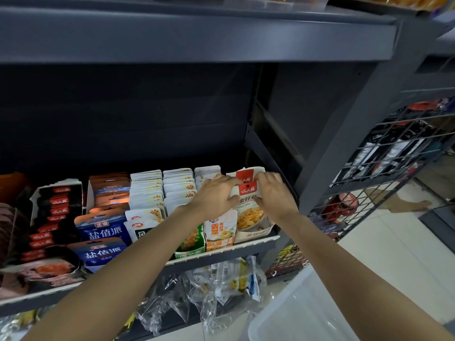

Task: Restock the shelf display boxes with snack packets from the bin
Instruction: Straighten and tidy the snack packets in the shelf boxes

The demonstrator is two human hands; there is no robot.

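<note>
Both hands reach onto the shelf's far right display box [253,234], a white carton of red-topped snack packets [247,193]. My left hand [214,195] grips the left edge of the front packets with curled fingers. My right hand [274,193] holds their right edge, fingers curled over the packet tops. The packets stand upright in the box. A clear plastic bin [302,313] sits low at the right, and what lies in it cannot be made out.
Left of that box stand rows of white, orange, blue [103,230] and black-red packets [57,212] in cartons. An upper shelf [197,38] hangs overhead. A wire rack [384,173] stands at right. Clear bags [221,286] hang on the lower shelf.
</note>
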